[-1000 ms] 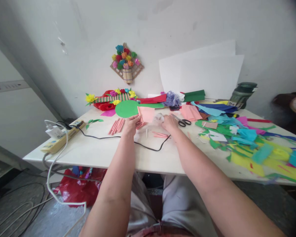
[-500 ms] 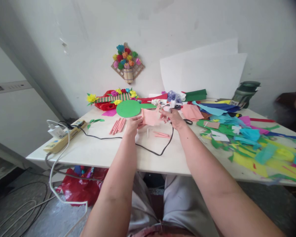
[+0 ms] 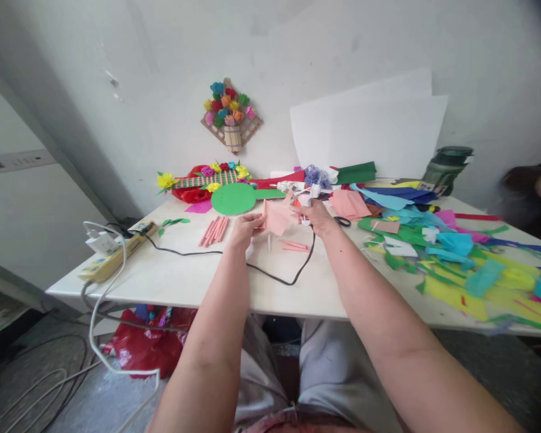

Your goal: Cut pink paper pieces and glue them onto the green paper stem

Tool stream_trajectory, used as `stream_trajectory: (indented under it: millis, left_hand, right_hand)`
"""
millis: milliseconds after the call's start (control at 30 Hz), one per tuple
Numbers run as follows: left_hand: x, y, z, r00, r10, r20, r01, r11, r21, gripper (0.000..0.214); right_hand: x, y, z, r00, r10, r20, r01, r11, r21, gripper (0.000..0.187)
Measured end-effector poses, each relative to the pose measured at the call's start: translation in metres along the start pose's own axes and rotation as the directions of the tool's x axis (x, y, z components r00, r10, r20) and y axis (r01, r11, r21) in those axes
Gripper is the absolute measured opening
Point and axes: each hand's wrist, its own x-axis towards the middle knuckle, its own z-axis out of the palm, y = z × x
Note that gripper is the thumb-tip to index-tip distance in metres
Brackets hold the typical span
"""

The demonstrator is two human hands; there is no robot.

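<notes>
My left hand (image 3: 246, 228) is closed on a pink paper piece (image 3: 277, 218), held a little above the white table (image 3: 184, 279). My right hand (image 3: 316, 216) grips a white glue gun (image 3: 304, 190) whose nozzle points left, over the pink paper. The gun's black cord (image 3: 279, 273) loops across the table toward a power strip (image 3: 115, 252) at the left. Several rolled pink paper sticks (image 3: 214, 230) lie left of my left hand, and a few more pink bits (image 3: 293, 245) lie under my hands.
A green paper disc (image 3: 232, 199) and paper flower crafts (image 3: 207, 178) sit behind the hands. Black scissors (image 3: 341, 222) and pink sheets (image 3: 349, 204) lie to the right. Colourful paper scraps (image 3: 460, 258) cover the right side. White boards (image 3: 369, 135) lean on the wall. A red bag (image 3: 139, 346) lies under the table.
My right hand lifted the glue gun off the table and brought it over the pink paper. My left hand raised the pink paper slightly.
</notes>
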Motion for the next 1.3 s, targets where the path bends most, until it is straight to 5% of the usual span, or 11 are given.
stream_trajectory:
  millis: [167,400,633,1000,1300]
  left_hand:
    - [-0.002,0.001,0.0,0.995,0.005,0.104,-0.018,0.993,0.117,0.035]
    - [-0.005,0.001,0.005,0.969,-0.028,0.245,-0.022,0.98,0.2,0.032]
    - [-0.009,0.005,0.009,0.961,-0.049,0.273,-0.032,0.959,0.282,0.03]
    - [-0.007,0.002,0.008,0.955,-0.057,0.292,-0.032,0.956,0.292,0.03]
    - [0.005,-0.005,-0.004,0.999,-0.029,-0.036,0.034,0.99,0.135,0.037]
  right_hand:
    - [0.005,0.001,-0.001,0.989,0.035,-0.146,-0.027,0.998,0.061,0.031]
    - [0.001,0.0,0.007,0.991,0.044,-0.125,-0.05,0.998,-0.043,0.038]
    - [0.0,0.006,0.012,0.993,0.028,-0.116,-0.048,0.984,-0.171,0.036]
    - [0.0,0.009,0.013,0.991,-0.022,-0.134,0.001,0.988,-0.152,0.03]
    - [0.009,0.012,0.002,0.983,-0.017,-0.181,0.012,0.999,-0.029,0.028]
